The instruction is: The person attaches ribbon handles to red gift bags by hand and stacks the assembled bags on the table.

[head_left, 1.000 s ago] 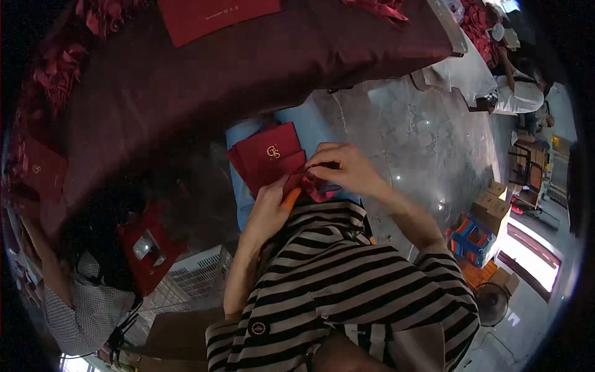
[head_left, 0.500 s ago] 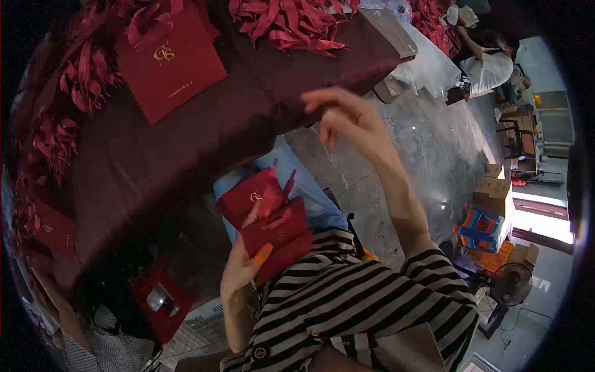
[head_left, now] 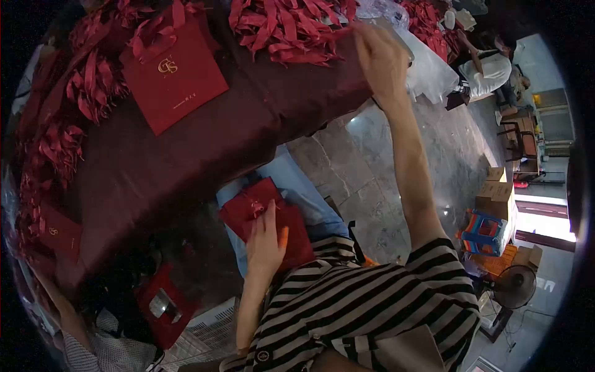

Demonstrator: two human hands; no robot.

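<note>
Red bags [head_left: 295, 230] lay on lap, left hand [head_left: 265, 245] over them, fingers straight, unclenched. Farther off, on table [head_left: 198, 146], logo bag [head_left: 176, 80] lay near ribbons [head_left: 285, 31]; right hand [head_left: 381, 65] at ribbons' edge, fingers bent, grip couldn't be told.

To my right, on a glossy grey floor [head_left: 359, 192], I have a dark round fan [head_left: 515, 287] and stacked cardboard boxes [head_left: 494, 191] near a bright opening [head_left: 545, 224]. Farther off is a person in white [head_left: 486, 73]. A pale slatted crate [head_left: 207, 335] sits at my left.
</note>
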